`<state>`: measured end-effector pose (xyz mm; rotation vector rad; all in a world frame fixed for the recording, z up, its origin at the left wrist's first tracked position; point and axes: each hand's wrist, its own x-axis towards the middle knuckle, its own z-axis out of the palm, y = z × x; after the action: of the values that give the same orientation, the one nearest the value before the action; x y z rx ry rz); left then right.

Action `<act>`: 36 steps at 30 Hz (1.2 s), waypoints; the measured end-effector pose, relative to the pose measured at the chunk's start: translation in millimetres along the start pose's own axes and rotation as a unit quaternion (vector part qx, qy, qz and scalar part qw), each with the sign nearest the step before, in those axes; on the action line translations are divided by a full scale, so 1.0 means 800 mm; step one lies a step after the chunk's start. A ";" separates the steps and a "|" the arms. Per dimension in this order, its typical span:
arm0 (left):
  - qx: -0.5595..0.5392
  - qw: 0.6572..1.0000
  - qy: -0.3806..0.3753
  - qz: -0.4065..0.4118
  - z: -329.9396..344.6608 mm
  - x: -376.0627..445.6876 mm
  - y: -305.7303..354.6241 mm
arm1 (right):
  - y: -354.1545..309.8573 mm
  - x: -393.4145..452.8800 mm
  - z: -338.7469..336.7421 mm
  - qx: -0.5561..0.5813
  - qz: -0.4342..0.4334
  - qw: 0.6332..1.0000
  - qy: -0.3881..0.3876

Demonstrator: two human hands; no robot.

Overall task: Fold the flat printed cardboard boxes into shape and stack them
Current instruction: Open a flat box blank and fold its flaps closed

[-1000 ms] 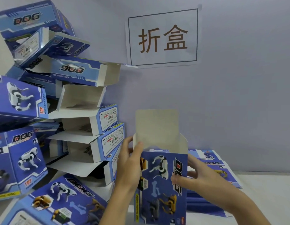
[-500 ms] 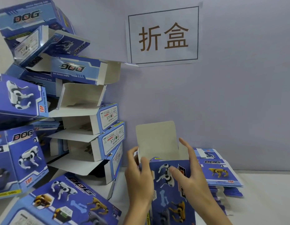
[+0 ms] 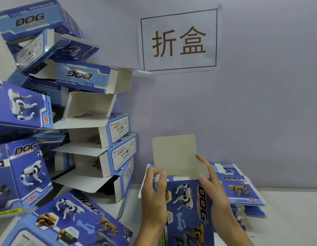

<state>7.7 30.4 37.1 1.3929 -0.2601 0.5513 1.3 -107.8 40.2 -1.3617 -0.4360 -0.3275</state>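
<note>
- A blue printed cardboard box [image 3: 188, 208], partly formed and marked "DOG" with robot-dog pictures, stands upright at the lower middle of the head view; this box is the landmark for every place below.
- Its plain grey top flap [image 3: 174, 155] stands straight up from the box's open upper end, with a smaller side flap just beside it on the right.
- The left hand [image 3: 153, 197] grips the box's upper left edge: thumb on the printed front, fingers curled over the top corner.
- The right hand [image 3: 213, 190] lies against the box's right side with fingers straight and slightly spread; the index fingertip touches the small side flap, and the thumb rests on the printed front near the top edge.
- Behind and to the right of the box lies a low stack of flat, unfolded blue printed cartons [image 3: 241, 190], resting on a white table [image 3: 287, 219].
- Left of the box rises a tall, untidy pile of folded blue boxes [image 3: 94, 139], several lying on their sides with white open ends facing the box.
- In front of that pile, lower left of the box, one folded box [image 3: 74, 222] lies tilted with its printed face up.
- Above the box, a white paper sign [image 3: 179, 40] with two brown characters in a dark frame hangs on the pale lilac wall [image 3: 260, 103].
</note>
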 end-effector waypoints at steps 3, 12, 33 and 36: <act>0.003 1.000 0.022 0.012 0.002 0.002 -0.003 | -0.006 0.001 0.001 -0.010 -0.009 0.999 0.046; 0.025 0.999 0.010 0.024 0.004 -0.001 0.002 | -0.019 0.016 -0.010 -0.006 0.065 0.995 0.072; -0.061 0.998 0.022 -0.023 0.005 0.004 0.016 | -0.019 0.012 -0.013 0.048 0.147 0.986 0.066; -0.060 0.997 0.050 0.023 0.005 0.001 0.014 | -0.019 0.009 -0.011 0.076 0.137 0.985 0.067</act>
<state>3.2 27.2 48.3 1.2424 -0.2415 0.6318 1.1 -119.0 55.7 -1.2245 -0.1550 -0.1537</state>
